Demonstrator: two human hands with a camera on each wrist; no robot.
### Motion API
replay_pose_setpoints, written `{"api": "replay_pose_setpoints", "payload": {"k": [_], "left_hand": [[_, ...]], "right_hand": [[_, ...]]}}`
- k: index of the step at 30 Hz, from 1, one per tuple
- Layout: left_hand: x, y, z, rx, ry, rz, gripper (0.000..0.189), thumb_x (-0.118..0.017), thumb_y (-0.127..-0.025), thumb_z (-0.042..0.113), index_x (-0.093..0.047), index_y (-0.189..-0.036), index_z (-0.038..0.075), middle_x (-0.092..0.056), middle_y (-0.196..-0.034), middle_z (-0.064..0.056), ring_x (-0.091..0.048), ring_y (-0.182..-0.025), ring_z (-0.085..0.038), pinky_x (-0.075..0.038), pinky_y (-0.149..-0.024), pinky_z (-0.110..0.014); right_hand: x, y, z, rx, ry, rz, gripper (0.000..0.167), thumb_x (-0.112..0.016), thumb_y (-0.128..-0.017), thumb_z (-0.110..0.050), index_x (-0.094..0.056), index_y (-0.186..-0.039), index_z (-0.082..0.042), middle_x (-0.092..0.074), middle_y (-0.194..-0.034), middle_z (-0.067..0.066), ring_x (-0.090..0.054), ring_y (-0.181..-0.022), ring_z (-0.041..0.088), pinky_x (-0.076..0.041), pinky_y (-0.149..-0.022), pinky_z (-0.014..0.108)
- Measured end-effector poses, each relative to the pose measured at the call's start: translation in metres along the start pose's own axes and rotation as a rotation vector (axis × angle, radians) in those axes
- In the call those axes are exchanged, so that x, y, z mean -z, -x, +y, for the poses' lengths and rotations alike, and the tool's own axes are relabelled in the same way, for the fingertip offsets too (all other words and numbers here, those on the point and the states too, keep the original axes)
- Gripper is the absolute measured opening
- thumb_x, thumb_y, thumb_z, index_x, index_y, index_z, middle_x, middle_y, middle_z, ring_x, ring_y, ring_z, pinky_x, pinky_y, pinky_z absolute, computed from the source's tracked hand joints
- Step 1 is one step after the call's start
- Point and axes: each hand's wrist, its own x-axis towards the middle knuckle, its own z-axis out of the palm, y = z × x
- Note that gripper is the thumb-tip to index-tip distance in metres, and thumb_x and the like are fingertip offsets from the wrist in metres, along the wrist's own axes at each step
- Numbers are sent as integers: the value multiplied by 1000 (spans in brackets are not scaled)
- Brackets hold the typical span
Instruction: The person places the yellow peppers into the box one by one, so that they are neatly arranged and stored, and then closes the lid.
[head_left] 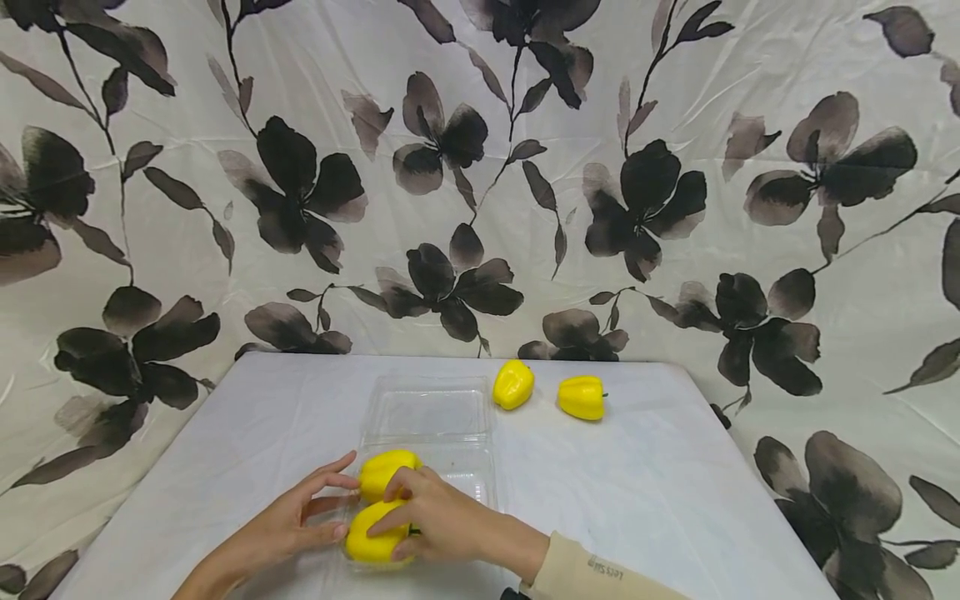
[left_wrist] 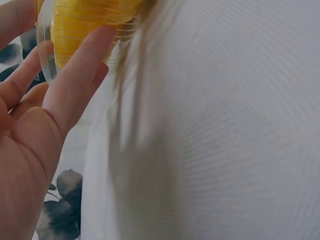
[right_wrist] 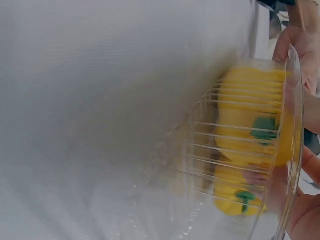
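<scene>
Two yellow bell peppers lie one behind the other in the near half of an open clear plastic container (head_left: 483,492). My right hand (head_left: 450,517) reaches over from the right and grips the front pepper (head_left: 363,542), its fingers on top and the thumb low by the green stem. The rear pepper (head_left: 386,467) sits just beyond, partly behind the right fingers. At the container's left side, my left hand (head_left: 288,521) has its fingers spread, fingertips right at the wall and the peppers. In the right wrist view, green stems (right_wrist: 264,129) show through the ribbed wall.
The container's lid (head_left: 427,408) lies folded back, away from me. Two more yellow peppers, one upright-looking (head_left: 513,385) and one on its side (head_left: 581,397), lie at the back of the white-covered table (head_left: 637,500). A floral cloth (head_left: 555,217) hangs behind.
</scene>
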Motion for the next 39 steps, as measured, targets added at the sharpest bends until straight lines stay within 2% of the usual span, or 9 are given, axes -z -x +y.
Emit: {"api": "replay_pose_setpoints", "payload": {"k": [6,7,14,22,28,31,37,39], "left_hand": [[2,1,0,-16,9,-10,45,-74,-101,14,-56,-142,7,-7,-176,-23,-46,-142,-56,-54,-110,-34],[2,1,0,-19,14,-13,45,-74,-101,13,-56,-142,7,-6,-177,-23,-46,-142,-56,-54,-110,-31],[2,0,0,-25,17,-22,44,-73,-102,13,-56,-142,8,-5,-177,-23,-47,-142,-55,-54,-109,-31],[2,0,-1,-37,37,-25,46,-73,-101,11,-55,-143,7,-4,-176,-24,-47,-141,-56,-50,-106,-18],[1,0,0,-37,29,-21,45,-74,-101,11,-56,-142,8,-6,-176,-23,-48,-141,-55,-49,-105,-16],[1,0,1,-22,28,-21,45,-74,-101,13,-56,-142,8,-6,-177,-23,-48,-142,-54,-51,-107,-19],[2,-1,2,-9,5,-14,45,-75,-101,15,-57,-142,9,-8,-177,-22,-49,-142,-52,-52,-112,-44],[2,-1,2,-8,-2,-8,46,-75,-101,15,-57,-142,10,-8,-177,-21,-50,-141,-51,-51,-113,-47]], "right_hand": [[4,0,3,0,-59,-38,39,-81,-95,-37,-75,-133,-31,-57,-134,-1,-50,-118,9,-39,-103,12],[5,0,3,1,-63,-45,39,-80,-95,-37,-75,-134,-31,-56,-134,-1,-50,-118,9,-39,-103,12],[7,1,6,19,-85,-67,38,-81,-97,-31,-74,-135,-28,-56,-136,1,-51,-120,9,-38,-104,12],[14,4,8,-33,-164,-102,36,-79,-98,-23,-75,-134,-28,-56,-138,-3,-50,-124,7,-42,-106,16],[19,6,8,-46,-179,-103,35,-79,-98,-23,-75,-133,-29,-56,-139,-3,-52,-124,7,-43,-106,16],[23,8,9,-59,-182,-100,35,-79,-98,-24,-74,-133,-30,-56,-141,-3,-52,-125,7,-45,-106,17],[33,14,18,-74,-208,-77,36,-78,-99,-22,-73,-134,-28,-56,-142,1,-55,-126,10,-47,-107,20],[39,17,24,-90,-216,-68,37,-78,-99,-20,-72,-135,-27,-56,-143,2,-56,-126,11,-48,-107,21]]}}
